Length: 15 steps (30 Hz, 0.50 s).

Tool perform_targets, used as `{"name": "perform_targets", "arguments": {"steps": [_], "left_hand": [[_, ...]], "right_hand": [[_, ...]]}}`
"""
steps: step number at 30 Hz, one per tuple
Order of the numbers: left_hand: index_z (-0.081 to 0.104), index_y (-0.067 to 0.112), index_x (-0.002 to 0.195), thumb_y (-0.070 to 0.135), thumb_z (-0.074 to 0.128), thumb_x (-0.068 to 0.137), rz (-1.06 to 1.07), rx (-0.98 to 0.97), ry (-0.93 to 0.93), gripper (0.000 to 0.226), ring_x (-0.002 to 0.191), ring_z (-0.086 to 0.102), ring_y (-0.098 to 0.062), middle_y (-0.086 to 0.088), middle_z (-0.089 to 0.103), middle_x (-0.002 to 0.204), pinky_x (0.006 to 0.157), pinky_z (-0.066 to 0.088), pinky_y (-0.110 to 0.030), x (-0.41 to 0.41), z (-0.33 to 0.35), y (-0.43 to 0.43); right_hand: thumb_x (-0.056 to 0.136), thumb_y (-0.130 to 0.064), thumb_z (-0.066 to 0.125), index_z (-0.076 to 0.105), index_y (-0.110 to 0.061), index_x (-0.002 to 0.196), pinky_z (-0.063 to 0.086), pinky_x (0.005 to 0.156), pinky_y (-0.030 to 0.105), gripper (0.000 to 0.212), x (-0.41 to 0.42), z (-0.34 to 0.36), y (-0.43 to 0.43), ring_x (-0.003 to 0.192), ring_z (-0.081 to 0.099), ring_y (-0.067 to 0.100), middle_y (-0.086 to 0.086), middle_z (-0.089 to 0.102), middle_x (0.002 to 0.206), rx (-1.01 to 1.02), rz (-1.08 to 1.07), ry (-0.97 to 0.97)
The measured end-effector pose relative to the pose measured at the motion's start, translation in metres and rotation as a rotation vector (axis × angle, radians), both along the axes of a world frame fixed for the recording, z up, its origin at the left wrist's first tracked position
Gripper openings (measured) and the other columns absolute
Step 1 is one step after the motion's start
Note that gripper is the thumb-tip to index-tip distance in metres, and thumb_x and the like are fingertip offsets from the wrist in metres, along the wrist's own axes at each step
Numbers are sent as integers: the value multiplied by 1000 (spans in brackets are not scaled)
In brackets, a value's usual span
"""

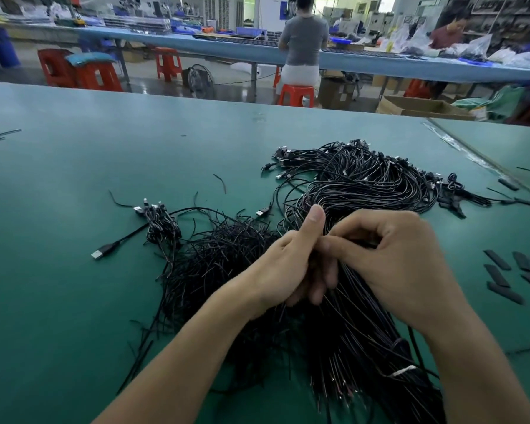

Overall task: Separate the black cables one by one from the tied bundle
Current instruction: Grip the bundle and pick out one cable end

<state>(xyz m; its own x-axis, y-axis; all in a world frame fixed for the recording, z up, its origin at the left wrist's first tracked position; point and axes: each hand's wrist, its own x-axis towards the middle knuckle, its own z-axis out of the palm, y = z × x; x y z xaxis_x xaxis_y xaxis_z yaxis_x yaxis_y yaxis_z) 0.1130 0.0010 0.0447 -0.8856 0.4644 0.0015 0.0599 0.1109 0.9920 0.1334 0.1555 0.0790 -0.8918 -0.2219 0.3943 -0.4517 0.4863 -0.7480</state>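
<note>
The green table [104, 185] fills most of your view, from the left edge across to the right. On it, the tied bundle of black cables [364, 185] is the biggest thing: its plug ends fan out in the upper right of centre, and its strands run down under your hands to the bottom right of the frame. Left of it, in the middle of the frame, lies a loose pile of black strands [214, 261], touching the bundle along its right side. Your left hand [288, 264] sits at centre, thumb pointing up, fingers curled round a bunch of the bundle's cables. Your right hand [395, 255] is pressed against it from the right, thumb and forefinger pinching a few strands just beside the left thumb; how many you hold cannot be told. Left of centre a small coil of cable [161, 226] rests at the pile's upper edge, one lead stretching out to a USB plug [98, 254] further left. Several flat black strips [499, 275] lie apart at the right edge. A white tie [403, 371] wraps the bundle near the lower right.
</note>
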Motion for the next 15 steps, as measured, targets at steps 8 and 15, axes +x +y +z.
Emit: {"name": "perform_targets", "arguments": {"steps": [8,15], "left_hand": [[49,17,54,50,41,97,-298,462,-354,55,26,26,-1,8,32,38,29,22,-12,-5,10,-20],[80,6,79,36,39,104,134,954,-408,56,65,74,-14,-8,76,78,50,56,-18,-18,15,-17]], "right_hand": [[72,-61,67,75,-30,76,37,47,23,32,-11,-13,2,48,46,5,-7,63,56,-160,-93,-84],[97,-37,57,64,-27,72,37,45,25,28,-1,-15,-17,45,43,7,-3,54,53,295,73,-327]]}}
